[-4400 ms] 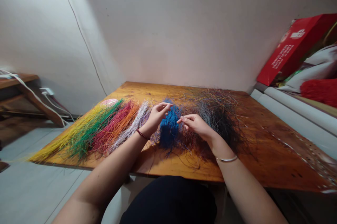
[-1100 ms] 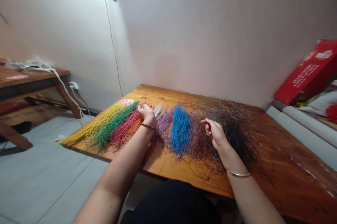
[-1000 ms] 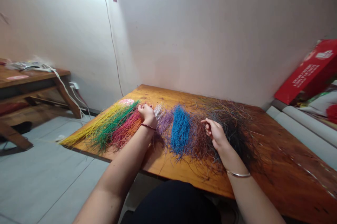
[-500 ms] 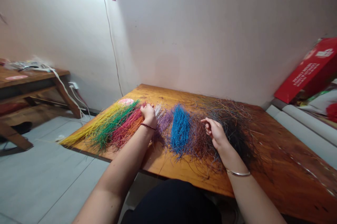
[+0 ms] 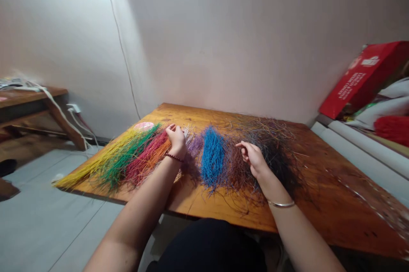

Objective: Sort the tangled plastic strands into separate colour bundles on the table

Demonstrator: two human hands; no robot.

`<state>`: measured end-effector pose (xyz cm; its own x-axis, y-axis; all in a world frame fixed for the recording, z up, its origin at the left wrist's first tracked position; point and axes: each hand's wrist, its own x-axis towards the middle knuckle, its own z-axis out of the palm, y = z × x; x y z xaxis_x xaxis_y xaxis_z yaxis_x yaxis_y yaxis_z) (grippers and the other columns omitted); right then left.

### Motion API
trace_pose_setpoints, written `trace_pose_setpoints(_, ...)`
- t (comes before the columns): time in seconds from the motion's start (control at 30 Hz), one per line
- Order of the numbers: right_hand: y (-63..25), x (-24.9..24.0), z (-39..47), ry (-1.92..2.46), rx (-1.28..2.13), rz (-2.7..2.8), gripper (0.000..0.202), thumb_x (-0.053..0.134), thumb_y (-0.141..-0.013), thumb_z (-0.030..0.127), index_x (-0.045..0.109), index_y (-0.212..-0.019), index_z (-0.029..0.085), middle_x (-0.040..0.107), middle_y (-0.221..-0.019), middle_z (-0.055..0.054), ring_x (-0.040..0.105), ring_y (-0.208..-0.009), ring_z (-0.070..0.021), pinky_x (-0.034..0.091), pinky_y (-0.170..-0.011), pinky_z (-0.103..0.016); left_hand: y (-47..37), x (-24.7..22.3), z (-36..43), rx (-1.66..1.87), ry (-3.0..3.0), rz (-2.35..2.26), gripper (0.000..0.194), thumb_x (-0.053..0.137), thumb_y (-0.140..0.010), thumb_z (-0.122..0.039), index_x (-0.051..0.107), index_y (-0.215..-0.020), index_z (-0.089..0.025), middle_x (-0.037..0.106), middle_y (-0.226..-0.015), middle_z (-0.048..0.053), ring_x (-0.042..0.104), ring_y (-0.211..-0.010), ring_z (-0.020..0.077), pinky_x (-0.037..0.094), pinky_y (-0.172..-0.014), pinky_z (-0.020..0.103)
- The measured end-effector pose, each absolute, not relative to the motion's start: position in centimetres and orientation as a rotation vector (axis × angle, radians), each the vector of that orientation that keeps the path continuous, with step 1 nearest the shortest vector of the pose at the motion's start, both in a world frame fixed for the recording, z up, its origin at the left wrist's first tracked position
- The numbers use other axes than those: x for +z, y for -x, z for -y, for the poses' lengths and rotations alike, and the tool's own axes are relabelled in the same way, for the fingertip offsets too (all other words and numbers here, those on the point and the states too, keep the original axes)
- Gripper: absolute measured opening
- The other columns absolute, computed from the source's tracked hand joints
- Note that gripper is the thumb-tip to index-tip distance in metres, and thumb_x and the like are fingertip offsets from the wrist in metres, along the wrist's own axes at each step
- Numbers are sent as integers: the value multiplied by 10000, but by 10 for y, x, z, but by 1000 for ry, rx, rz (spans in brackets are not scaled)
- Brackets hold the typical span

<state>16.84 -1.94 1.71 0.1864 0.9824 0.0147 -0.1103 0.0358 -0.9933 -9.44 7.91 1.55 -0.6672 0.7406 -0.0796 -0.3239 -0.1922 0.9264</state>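
Bundles of dyed, thin, straw-like strands lie side by side across a wooden table (image 5: pixel 255 221). My left hand (image 5: pixel 176 136) hovers over the red strands (image 5: pixel 136 165), orange strands (image 5: pixel 155 159) and white strands (image 5: pixel 188 134), thumb and fingers pinched together. Whatever that pinch holds is too small to make out. Over the brown strands (image 5: pixel 234 169), my right hand (image 5: pixel 253 157) has its index finger bent forward and the other fingers curled in; any strand in it cannot be seen. Between the hands lie purple strands (image 5: pixel 194 146) and a thick blue bundle (image 5: pixel 212 159).
Green strands (image 5: pixel 128 157) and yellow strands (image 5: pixel 99 159) spread toward the table's left edge. A dark tangle (image 5: pixel 281 165) lies right of my right hand. At far right are a red box (image 5: pixel 358 80) and white rolls (image 5: pixel 367 140). A second table (image 5: pixel 54 93) stands left.
My view has turned slightly right, so the whole scene sits further left. Both hands stay over about the same bundles, with only small finger shifts.
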Motion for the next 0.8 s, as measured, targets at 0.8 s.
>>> trace_pose_setpoints(0.8, -301, 139, -35, 1667, 222, 1387, 308, 489, -876, 325, 741, -874, 147, 599, -643, -34, 426, -489, -94, 318, -492, -238, 48, 14, -17, 1325, -2302, -1346, 336, 604, -838, -307, 568, -1160, -221, 580, -1084, 100, 567, -715, 178, 355, -560, 236)
